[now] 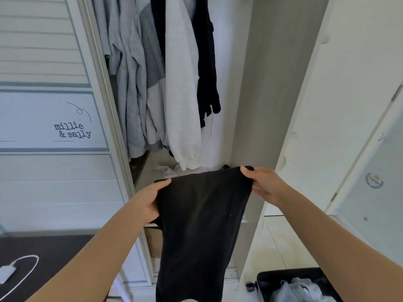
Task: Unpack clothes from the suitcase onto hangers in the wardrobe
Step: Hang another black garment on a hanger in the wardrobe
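Both hands, left hand (146, 200) and right hand (262, 183), grip black garment (200, 225) (arms outstretched).

The hanging clothes (152, 73) run off the top edge. The bottom edge cuts the suitcase (268, 280) and the black garment (200, 225), which hides most fingers of the left hand (150, 201) and right hand (265, 184).

Both hands (150, 201) grip a black garment (200, 225) before the wardrobe (261, 83).
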